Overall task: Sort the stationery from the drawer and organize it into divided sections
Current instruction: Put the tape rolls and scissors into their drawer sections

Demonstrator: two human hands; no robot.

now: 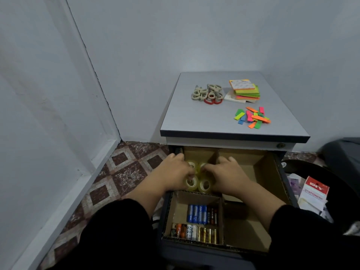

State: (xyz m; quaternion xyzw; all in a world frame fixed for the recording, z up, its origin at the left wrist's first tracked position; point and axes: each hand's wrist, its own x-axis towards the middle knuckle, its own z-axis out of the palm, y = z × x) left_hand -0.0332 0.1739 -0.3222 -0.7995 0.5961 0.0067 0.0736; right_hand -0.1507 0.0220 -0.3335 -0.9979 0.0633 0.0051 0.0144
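The open drawer [280, 176] holds cardboard dividers [214, 156]. Several clear tape rolls [204, 185] lie in its left middle section. My left hand [173, 172] and my right hand [226, 174] both reach into that section, fingers curled on the rolls from either side. The front left section holds rows of batteries [196, 214]. The right-hand sections show bare cardboard. On the cabinet top [187, 117] lie a heap of scissors [207, 93], a stack of sticky note pads [244, 90] and scattered coloured page flags [252, 117].
A white and red stationery box [314, 193] stands on the floor to the right, beside a dark object [342, 152]. A patterned tile floor [120, 172] and white walls lie to the left.
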